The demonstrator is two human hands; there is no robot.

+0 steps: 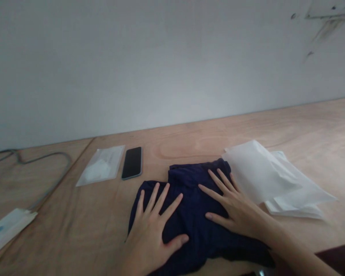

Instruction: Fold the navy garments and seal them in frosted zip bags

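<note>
A dark blue cloth (189, 214) lies spread with some folds on the wooden table, near its front edge. My left hand (152, 226) rests on the left part of the cloth, palm down, with its fingers apart. On the right part, my right hand (232, 203) lies flat with its fingers spread. Neither hand grips anything. Thin white sheets or bags (264, 172) lie in a loose pile just right of the cloth, close to my right wrist.
A black-screened phone (132, 163) and a translucent packet (101, 165) lie behind the cloth to the left. A grey cable (56, 154) runs to a white strip-like object (10, 230) at the far left. A pale wall (166, 65) borders the wooden table (89, 222).
</note>
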